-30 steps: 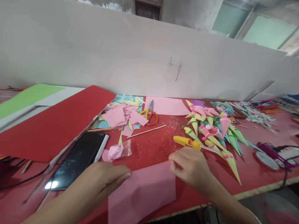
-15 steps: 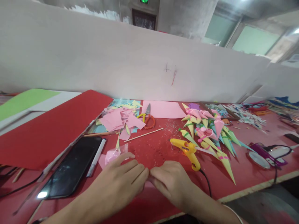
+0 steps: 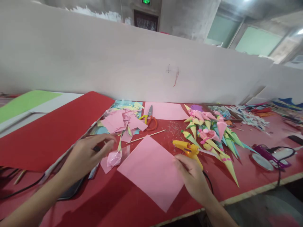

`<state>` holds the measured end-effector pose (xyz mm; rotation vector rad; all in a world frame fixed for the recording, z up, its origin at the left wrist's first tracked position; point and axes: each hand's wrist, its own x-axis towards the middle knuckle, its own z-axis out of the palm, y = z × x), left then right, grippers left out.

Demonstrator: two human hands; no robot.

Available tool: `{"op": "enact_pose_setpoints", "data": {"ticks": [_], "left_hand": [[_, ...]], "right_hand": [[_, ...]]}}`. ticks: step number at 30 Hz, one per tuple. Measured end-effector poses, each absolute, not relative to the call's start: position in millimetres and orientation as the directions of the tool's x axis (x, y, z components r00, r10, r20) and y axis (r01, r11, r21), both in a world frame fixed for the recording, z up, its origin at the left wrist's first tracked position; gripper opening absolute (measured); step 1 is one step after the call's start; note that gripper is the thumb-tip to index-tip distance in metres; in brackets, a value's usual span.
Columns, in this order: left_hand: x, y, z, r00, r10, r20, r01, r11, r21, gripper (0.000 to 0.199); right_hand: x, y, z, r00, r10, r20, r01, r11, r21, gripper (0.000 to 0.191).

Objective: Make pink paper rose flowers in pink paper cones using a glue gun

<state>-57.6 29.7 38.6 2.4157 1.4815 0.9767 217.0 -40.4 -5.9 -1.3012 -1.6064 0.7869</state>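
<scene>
A square sheet of pink paper (image 3: 151, 173) is tilted over the red table, one corner pointing toward the front edge. My right hand (image 3: 193, 176) pinches its right corner between thumb and fingers. My left hand (image 3: 91, 156) is away from the sheet, above the black phone (image 3: 71, 190) and the white marker (image 3: 92, 172), and covers part of both. Its fingers are curved, with a gap between them and the thumb, and I see nothing held there. A thin brown stick (image 3: 88, 136) lies close to those fingers, partly hidden.
Pink paper scraps (image 3: 115, 121), scissors (image 3: 151, 122) and a wooden skewer (image 3: 146, 136) lie beyond the sheet. To the right are a yellow glue gun (image 3: 187, 147) and several paper cones (image 3: 213, 135). Red card (image 3: 59, 129) covers the left side; a white partition (image 3: 132, 66) stands behind.
My hands, together half a second ago, have parted. The left has gone up and left over the phone; the right has moved right with the pink sheet, which now lies in full view.
</scene>
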Motion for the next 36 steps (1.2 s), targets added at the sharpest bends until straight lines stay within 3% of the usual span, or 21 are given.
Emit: {"op": "enact_pose_setpoints", "data": {"ticks": [2,4,6,8,11,13,16,19,21,26,36], "left_hand": [[-48,17,37,0.322,0.893,0.314,0.594,-0.448,0.668,0.033],[-36,5,36,0.381,0.910,0.165,0.517,-0.358,0.778,0.032],[-24,-1,37,0.470,0.881,0.045,0.529,-0.322,0.785,0.023],[-13,-2,38,0.480,0.877,0.031,0.563,-0.335,0.756,0.027],[-4,-1,39,0.479,0.871,0.106,0.582,-0.406,0.705,0.033],[0,-3,37,0.523,0.836,0.165,0.568,-0.486,0.664,0.029],[2,-10,33,0.597,0.757,0.266,0.493,-0.607,0.623,0.032],[6,-12,34,0.727,0.624,0.288,0.272,-0.647,0.712,0.039],[10,-11,36,0.750,0.593,0.293,0.187,-0.615,0.766,0.045],[13,-7,35,0.674,0.658,0.336,0.235,-0.623,0.746,0.054],[11,-3,28,0.662,0.672,0.330,0.260,-0.620,0.741,0.044]], "right_hand": [[212,-38,-10,0.019,0.971,0.240,0.372,0.216,-0.903,0.032],[205,-36,-15,0.045,0.971,0.233,0.381,0.199,-0.903,0.032],[199,-35,-20,0.069,0.952,0.300,0.445,0.240,-0.863,0.025],[194,-35,-23,0.111,0.868,0.484,0.560,0.348,-0.752,0.008],[186,-40,-22,0.080,0.657,0.749,0.707,0.492,-0.507,0.026],[179,-44,-17,-0.030,0.650,0.760,0.726,0.537,-0.430,0.031],[171,-48,-5,-0.189,0.782,0.594,0.588,0.574,-0.569,0.038],[167,-47,1,-0.269,0.852,0.450,0.354,0.522,-0.776,0.046],[165,-46,3,-0.284,0.877,0.388,0.275,0.462,-0.843,0.050],[164,-46,4,-0.282,0.901,0.330,0.180,0.388,-0.904,0.049],[162,-48,6,-0.241,0.919,0.313,0.055,0.335,-0.941,0.026]]}}
